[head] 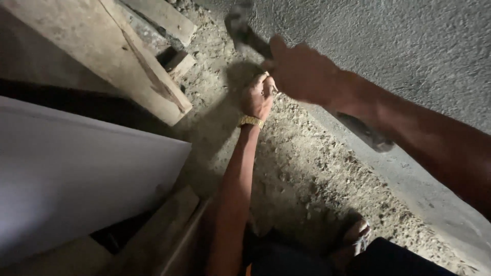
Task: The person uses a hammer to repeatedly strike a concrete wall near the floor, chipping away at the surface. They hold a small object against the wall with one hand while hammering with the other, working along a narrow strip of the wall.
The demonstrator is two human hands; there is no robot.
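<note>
The right hand (pixel 302 71) is holding a dark tool (pixel 248 33) up near the gray wall (pixel 399 36). The tool is blurry, so its kind is hard to tell. The left hand (pixel 257 96) is closing into a fist just below, pressing something small against the foot of the wall. A gold watch (pixel 250 121) is sitting on that wrist. Dirt and little stones (pixel 302 174) are covering the ground. Wooden planks (pixel 128 56) are lying at the upper left. A big white board (pixel 71 174) is resting on the left. A foot in a sandal (pixel 355 236) is showing at the bottom.

Two hands (pixel 258 97) (pixel 302 71), one hammer (pixel 245 33), one wristwatch (pixel 250 121), three planks (pixel 117 56).
</note>
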